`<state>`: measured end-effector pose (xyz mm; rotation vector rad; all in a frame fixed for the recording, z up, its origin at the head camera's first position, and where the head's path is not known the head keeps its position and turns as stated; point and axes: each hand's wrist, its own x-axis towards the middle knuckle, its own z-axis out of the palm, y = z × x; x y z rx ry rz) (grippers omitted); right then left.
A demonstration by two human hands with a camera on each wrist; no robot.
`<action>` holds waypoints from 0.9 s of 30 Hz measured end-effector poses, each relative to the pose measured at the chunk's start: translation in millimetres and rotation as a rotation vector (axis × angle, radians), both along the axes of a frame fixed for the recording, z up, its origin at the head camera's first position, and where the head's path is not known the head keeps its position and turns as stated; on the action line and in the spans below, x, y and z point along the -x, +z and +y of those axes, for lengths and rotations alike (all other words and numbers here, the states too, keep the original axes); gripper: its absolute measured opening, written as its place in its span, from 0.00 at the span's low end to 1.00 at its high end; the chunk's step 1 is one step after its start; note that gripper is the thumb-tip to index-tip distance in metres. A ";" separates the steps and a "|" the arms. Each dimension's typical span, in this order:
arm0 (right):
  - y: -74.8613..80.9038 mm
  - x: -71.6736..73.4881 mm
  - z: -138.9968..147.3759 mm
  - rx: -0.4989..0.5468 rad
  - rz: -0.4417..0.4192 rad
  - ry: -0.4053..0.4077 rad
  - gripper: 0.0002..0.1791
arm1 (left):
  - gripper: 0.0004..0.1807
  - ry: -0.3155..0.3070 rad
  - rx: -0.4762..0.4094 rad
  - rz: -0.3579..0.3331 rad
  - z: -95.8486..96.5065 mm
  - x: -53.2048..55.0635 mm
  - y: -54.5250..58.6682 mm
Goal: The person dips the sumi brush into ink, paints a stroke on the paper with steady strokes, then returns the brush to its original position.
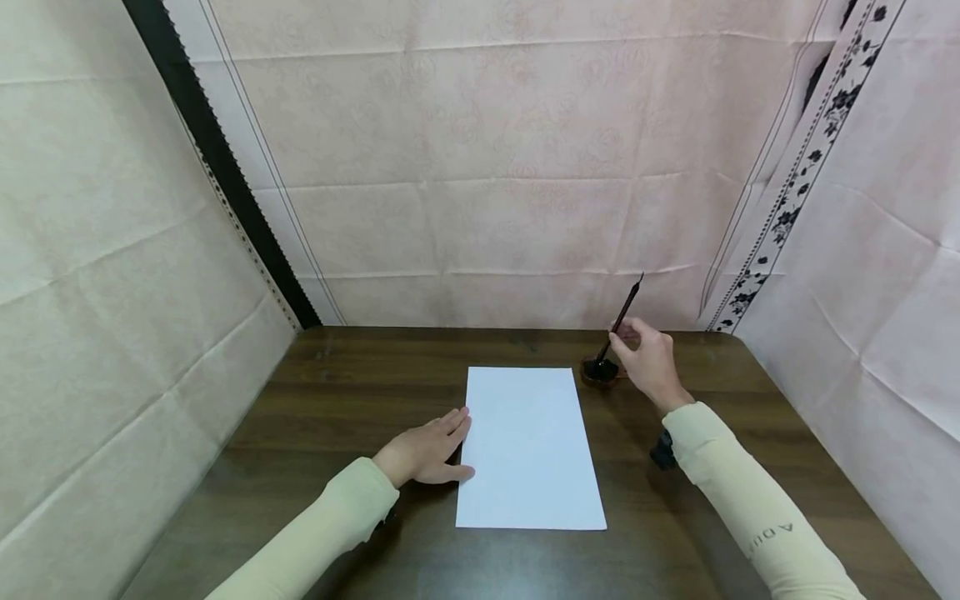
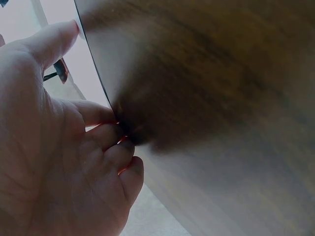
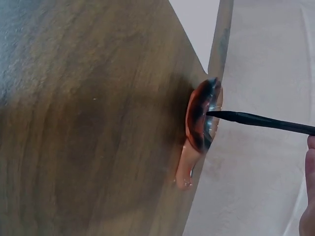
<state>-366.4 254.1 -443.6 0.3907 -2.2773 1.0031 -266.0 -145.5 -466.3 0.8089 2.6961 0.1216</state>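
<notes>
A blank white sheet of paper [image 1: 528, 450] lies on the dark wooden table. My left hand [image 1: 429, 450] rests along its left edge with fingers extended, fingertips and thumb on the margin. In the left wrist view, that hand [image 2: 64, 132] shows its palm side beside the paper's edge. With thumb and fingers, my right hand [image 1: 647, 357] pinches a dark ink brush [image 1: 621, 315], tilted with its tip down. Below it sits a small reddish-brown ink dish [image 1: 598, 379] with black ink. The right wrist view shows the brush [image 3: 261, 120] with its tip at the dish [image 3: 197, 118], which has a short handle.
The wooden table [image 1: 360, 367] ends at a pale cloth backdrop [image 1: 487, 233] behind it. Similar cloths hang at the left [image 1: 112, 333] and right [image 1: 885, 292]. The ink dish stands just off the paper's top right corner.
</notes>
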 end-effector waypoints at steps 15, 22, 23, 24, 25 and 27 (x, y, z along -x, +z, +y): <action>0.3 0.2 1.1 -0.001 0.002 -0.003 0.08 | 0.50 0.001 -0.006 -0.006 -0.3 -0.9 3.0; -6.4 -3.2 -0.1 -0.012 -0.030 0.016 0.07 | 0.50 -0.005 -0.006 -0.009 -0.4 0.3 0.0; -6.4 -2.8 -0.2 -0.011 -0.025 0.015 0.07 | 0.50 -0.007 -0.007 -0.009 -0.4 0.6 -0.6; -5.8 -2.3 -0.2 -0.010 -0.018 0.014 0.07 | 0.50 -0.006 -0.008 -0.010 -0.4 0.8 -1.2; -4.9 -1.6 -0.2 -0.009 -0.008 0.013 0.07 | 0.50 -0.006 -0.008 -0.010 -0.5 0.7 -1.1; -2.5 -0.3 0.1 -0.002 -0.002 0.006 0.07 | 0.50 -0.003 -0.011 -0.009 -0.6 0.7 -1.3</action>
